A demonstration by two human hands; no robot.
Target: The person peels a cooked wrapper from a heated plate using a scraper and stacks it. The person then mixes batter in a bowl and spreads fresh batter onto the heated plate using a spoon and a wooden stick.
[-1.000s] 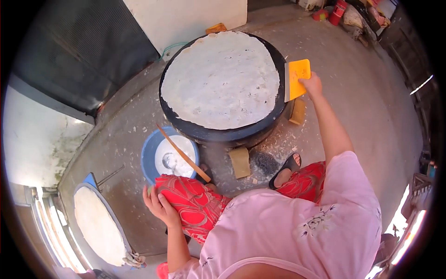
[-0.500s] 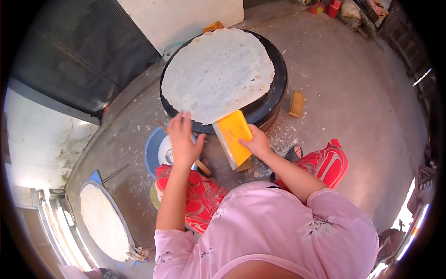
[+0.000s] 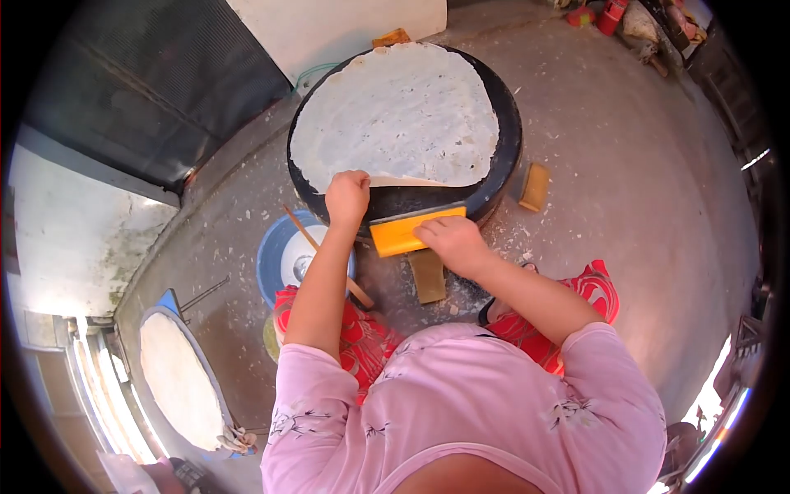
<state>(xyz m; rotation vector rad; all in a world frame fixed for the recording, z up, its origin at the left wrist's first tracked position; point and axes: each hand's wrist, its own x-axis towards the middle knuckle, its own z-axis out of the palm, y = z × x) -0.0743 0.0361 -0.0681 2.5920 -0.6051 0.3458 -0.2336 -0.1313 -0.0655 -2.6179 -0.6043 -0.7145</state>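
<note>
A large, thin, pale pancake (image 3: 399,115) lies over most of a round black griddle (image 3: 509,119). Its near edge is lifted and folded back a little, baring a dark strip of the griddle. My left hand (image 3: 348,199) is closed at that near edge on the left, fingers pinching the pancake. In my right hand (image 3: 455,241) is a yellow scraper (image 3: 395,234), gripped from above. The scraper lies crosswise at the griddle's front rim, its blade side toward the pancake.
Left of the griddle stands a blue bucket (image 3: 267,257) with white liquid and a wooden stick (image 3: 303,229) across it. One brick (image 3: 535,187) lies to the right, another block (image 3: 428,277) in front. A second pancake (image 3: 181,375) rests on a round support at lower left.
My left hand has gone from open to pinching the pancake's near edge, which is now lifted back. My right hand has turned the scraper from slanting to crosswise along the griddle's front.
</note>
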